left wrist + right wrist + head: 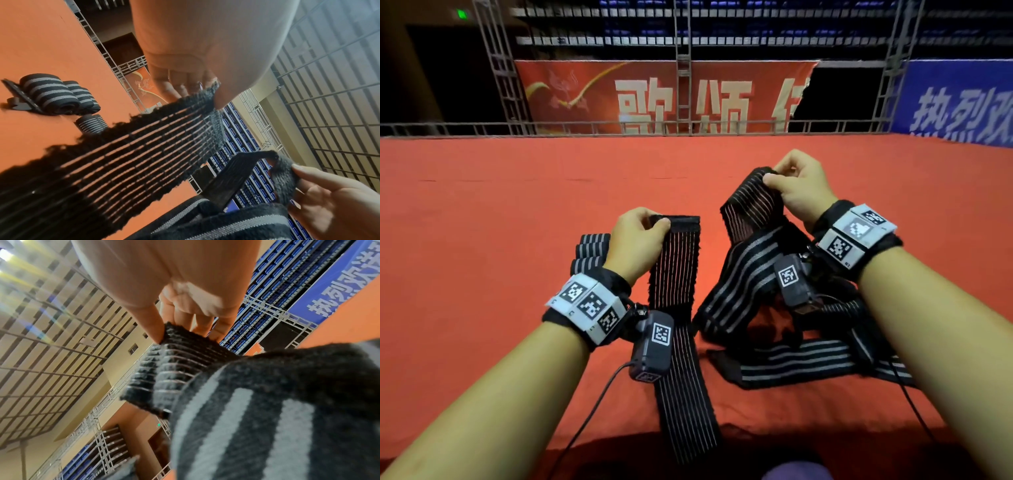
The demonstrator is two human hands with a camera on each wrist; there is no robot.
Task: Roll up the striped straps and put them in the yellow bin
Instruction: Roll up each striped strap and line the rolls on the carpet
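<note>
Left hand (637, 236) pinches one strap (675, 291) end, right hand (798, 187) the other strap (751, 205) — lifted to separate them for rolling.

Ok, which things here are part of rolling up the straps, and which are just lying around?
Job:
- left hand pinching thin-striped strap
- right hand pinching another strap end
- loose wide-striped straps
- rolled straps

Lying about:
- red banner
- blue banner
</note>
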